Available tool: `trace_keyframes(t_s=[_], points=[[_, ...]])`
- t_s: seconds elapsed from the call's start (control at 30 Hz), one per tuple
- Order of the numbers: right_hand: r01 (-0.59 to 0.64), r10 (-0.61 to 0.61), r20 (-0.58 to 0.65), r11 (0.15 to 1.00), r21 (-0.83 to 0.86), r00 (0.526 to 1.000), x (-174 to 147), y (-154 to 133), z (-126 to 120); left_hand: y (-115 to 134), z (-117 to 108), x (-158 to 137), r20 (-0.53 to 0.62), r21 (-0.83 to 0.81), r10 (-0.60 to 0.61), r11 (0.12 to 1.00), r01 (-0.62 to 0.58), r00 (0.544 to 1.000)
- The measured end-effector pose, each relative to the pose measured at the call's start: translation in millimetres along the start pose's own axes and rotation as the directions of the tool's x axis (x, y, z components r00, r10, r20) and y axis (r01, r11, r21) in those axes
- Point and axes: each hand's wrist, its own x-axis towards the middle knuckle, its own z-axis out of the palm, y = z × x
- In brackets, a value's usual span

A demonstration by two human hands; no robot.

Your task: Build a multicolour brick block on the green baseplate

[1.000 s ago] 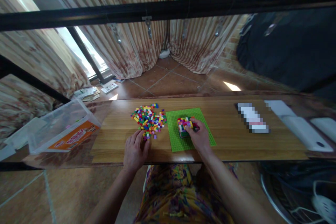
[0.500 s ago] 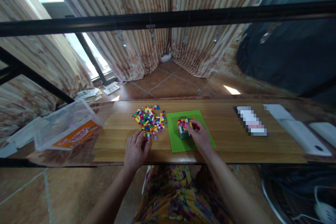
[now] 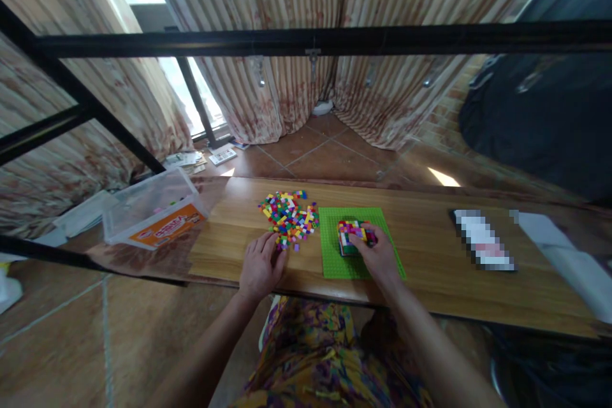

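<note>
A small block of multicoloured toy bricks (image 3: 348, 236) stands on the green studded baseplate (image 3: 333, 266), right of the middle. My right hand (image 3: 381, 260) is closed around its right side, with the thumb at the near side and the fingers at the back right. The hand partly hides the block. To the left of the baseplate lies a loose heap of small coloured bricks (image 3: 289, 215). My left hand (image 3: 261, 268) rests palm down at the heap's near edge, its fingers stretched out and the thumb apart. Its fingertips touch or nearly touch the bricks.
At the table's left end stands a clear plastic box (image 3: 153, 210) with an orange label. A phone-like item with a blurred screen (image 3: 484, 239) lies at the right, beside white sheets (image 3: 564, 255). A black metal bar (image 3: 287, 41) crosses beyond the wooden table (image 3: 430, 268).
My view has turned slightly left, so the scene sits farther right in the picture. My right hand has shifted slightly on the brick block, while my left hand stays beside the heap.
</note>
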Motion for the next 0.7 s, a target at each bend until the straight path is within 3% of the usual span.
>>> trace_keyframes(t_s=[0.17,0.3,0.37,0.5,0.7], points=[[-0.058,0.058,0.01,0.997,-0.044,0.998,1.3,-0.3,-10.1,0.0,-0.7,-1.2,0.006,-0.02,-0.008,1.0,0.008,1.0],[0.152,-0.181,-0.116,0.963,-0.222,0.977,-7.7,-19.1,-11.8,0.5,-1.0,-2.1,-0.005,-0.04,-0.01,0.999,0.01,1.0],[0.253,-0.288,-0.115,0.935,-0.247,0.951,-15.9,-32.9,-5.5,0.2,-0.7,-3.1,-0.013,-0.053,-0.013,0.999,0.012,1.0],[0.435,-0.413,0.147,0.882,-0.179,0.899,-33.8,-54.6,22.8,-1.1,-0.1,-5.2,-0.01,-0.075,-0.023,0.997,0.022,1.0],[0.523,-0.429,0.391,0.835,-0.171,0.814,-43.4,-61.6,72.0,-0.9,-2.1,-5.2,-0.02,-0.119,0.011,0.993,-0.013,1.0]])
